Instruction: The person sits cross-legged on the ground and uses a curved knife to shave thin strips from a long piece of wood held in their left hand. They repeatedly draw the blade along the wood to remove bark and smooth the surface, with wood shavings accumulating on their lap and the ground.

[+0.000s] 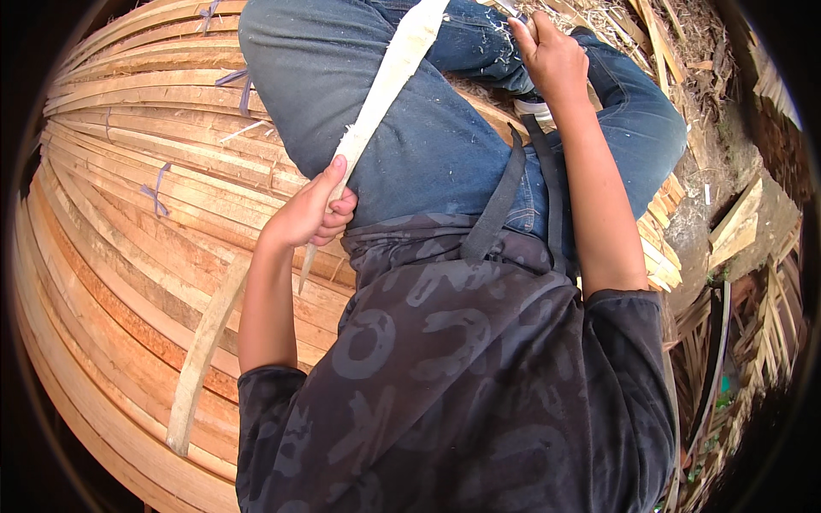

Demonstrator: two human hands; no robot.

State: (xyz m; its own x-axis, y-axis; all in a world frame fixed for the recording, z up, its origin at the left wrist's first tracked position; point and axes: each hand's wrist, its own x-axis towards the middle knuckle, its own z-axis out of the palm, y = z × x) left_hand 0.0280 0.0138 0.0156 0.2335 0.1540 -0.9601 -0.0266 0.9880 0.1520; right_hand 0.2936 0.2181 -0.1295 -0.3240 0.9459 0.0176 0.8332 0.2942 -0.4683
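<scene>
My left hand [315, 208] is closed around the narrow end of a pale wooden stick [389, 81]. The stick slants across my jeans, broad toward the top edge and tapering to a thin point below my fist. Frayed shavings cling to its sides. Over my other leg, my right hand [553, 60] is closed, its thumb pointing up. At its fingers a bit of a metal tool [513, 10] shows, possibly a knife; most of it is hidden or outside the picture. The tool appears apart from the stick.
Long wooden slats [128, 214] lie side by side on my left, some tied with purple strips [156, 190]. One loose slat [201, 368] crosses them. Wood offcuts [737, 224] and dry leaf fronds [765, 333] lie on the right. A dark strap [500, 201] hangs at my waist.
</scene>
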